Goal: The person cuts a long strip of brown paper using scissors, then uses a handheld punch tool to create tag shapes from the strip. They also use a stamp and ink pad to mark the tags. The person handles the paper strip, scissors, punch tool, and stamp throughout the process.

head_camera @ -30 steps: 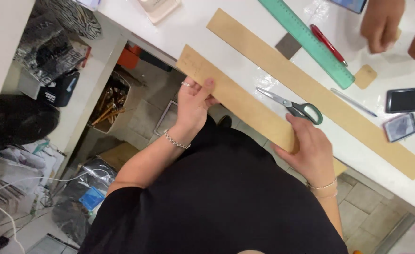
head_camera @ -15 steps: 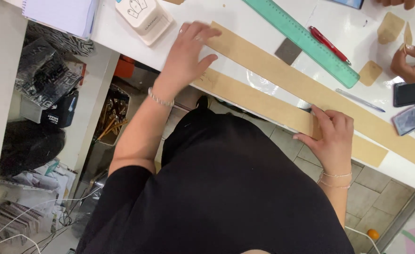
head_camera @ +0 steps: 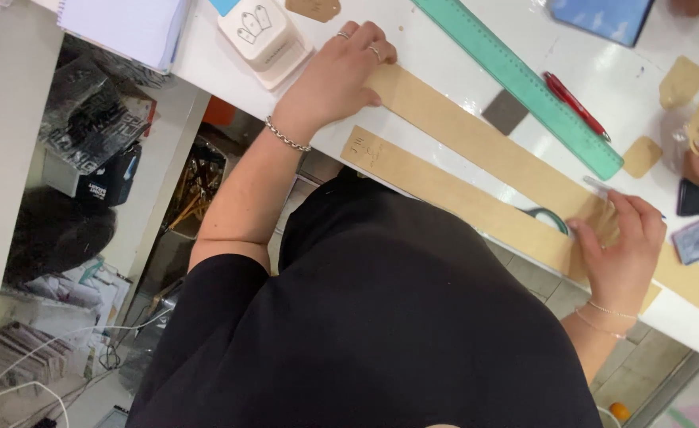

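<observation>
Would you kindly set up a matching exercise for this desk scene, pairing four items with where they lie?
Things:
1. left hand
2. right hand
3. red pen
4. white punch

Places:
A. beside the green ruler, on its far side
B. pressing on the end of the upper brown paper strip
C. on the table just left of the left hand
D. on the two strips, by the scissors

Pairs: 1-B, 2-D, 3-A, 4-C
</observation>
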